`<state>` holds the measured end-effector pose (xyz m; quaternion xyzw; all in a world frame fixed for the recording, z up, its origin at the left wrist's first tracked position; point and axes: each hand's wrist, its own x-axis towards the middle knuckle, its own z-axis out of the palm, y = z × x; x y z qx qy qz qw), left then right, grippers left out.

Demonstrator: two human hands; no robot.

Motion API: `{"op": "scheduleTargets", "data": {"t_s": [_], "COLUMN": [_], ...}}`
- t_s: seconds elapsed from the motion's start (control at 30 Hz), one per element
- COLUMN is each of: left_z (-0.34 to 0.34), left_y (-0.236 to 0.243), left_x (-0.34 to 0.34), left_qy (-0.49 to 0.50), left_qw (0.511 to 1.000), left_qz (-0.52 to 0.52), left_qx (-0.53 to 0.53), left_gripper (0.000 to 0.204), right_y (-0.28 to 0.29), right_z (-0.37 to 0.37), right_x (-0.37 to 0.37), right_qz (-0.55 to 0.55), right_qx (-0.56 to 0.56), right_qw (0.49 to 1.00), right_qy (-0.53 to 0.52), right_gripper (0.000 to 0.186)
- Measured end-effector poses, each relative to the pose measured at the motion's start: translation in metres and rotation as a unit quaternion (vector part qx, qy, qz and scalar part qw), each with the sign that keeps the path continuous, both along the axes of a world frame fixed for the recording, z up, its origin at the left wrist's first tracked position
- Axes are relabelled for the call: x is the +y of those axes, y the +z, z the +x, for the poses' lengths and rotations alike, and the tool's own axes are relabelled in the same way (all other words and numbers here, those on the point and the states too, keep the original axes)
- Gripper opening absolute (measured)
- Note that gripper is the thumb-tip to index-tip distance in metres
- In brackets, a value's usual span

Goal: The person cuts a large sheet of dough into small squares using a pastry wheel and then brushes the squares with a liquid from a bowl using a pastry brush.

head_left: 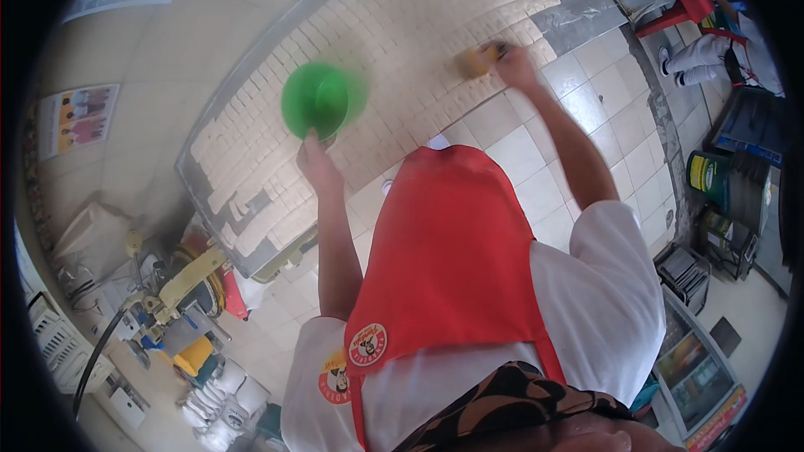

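A long work table with a dark rim point(570, 28) is covered in rows of pale, cut dough pieces point(243, 159). My left hand point(317, 159) grips a green plastic bowl point(311, 99) by its lower edge, over the dough. Over the right part of the dough, my right hand point(516, 67) is closed on a tan brush-like tool point(476, 62), blurred by motion. A red apron point(444, 259) covers my front.
A person point(722, 59) in white trousers stands at the upper right. Machinery point(188, 280) and white sacks point(228, 398) are at lower left. Dark crates point(745, 167), a green tub point(706, 176) and a glass-topped case point(687, 360) line the right. Posters point(77, 120) hang on the wall.
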<state>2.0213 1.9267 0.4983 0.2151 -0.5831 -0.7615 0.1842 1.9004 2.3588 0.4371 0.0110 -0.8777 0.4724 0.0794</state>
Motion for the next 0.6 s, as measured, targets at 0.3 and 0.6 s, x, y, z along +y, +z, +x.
{"op": "scheduleTargets", "data": {"t_s": [0.3, 0.6], "left_z": [0.016, -0.033], "left_y": [-0.014, -0.028], "left_x": [-0.014, -0.005], "left_qy": [0.002, -0.08], "left_qw": [0.998, 0.931], "left_qz": [-0.058, -0.338], "left_qx": [-0.034, -0.114], "left_gripper": [0.029, 0.039], "right_y": [-0.002, 0.194], "right_z": [-0.087, 0.021], "right_x": [0.062, -0.138], "right_qz": [0.379, -0.232], "right_qx": [0.114, 0.071], "right_qw": [0.918, 0.965], "right_qy": [-0.028, 0.098], "right_gripper": [0.019, 0.016]}}
